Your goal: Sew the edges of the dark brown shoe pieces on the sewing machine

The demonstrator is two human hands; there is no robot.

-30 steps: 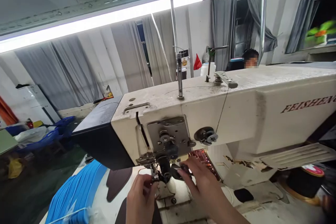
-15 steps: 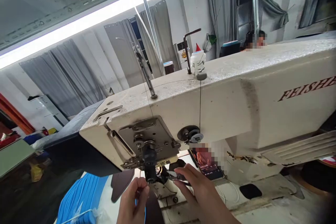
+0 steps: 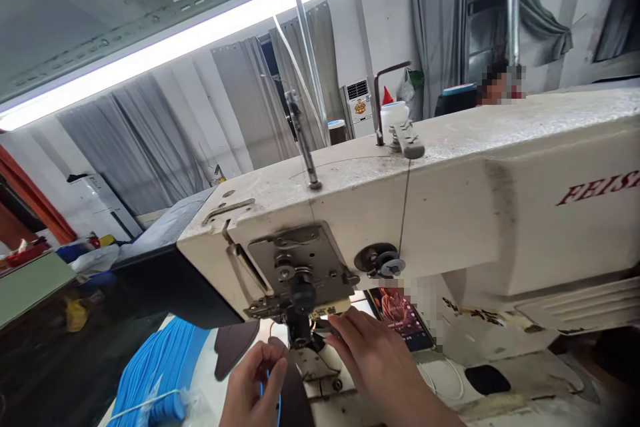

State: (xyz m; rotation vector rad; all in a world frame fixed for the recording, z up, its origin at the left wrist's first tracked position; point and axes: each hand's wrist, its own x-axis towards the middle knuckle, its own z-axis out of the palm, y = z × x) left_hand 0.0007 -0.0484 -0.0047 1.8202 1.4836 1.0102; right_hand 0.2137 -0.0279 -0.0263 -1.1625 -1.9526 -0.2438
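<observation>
Left hand (image 3: pixel 253 383) pinches blue cord (image 3: pixel 278 403) just below needle (image 3: pixel 300 337). Right hand (image 3: pixel 367 353) reaches needle's right side; I can't tell its grip. My read: feeding cord under needle. Next needs steady alignment.

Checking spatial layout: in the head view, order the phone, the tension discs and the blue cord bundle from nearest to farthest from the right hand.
1. Phone, close by the right hand, just to its right.
2. Tension discs, higher up, above the hand.
3. Blue cord bundle, far off to the left.
</observation>
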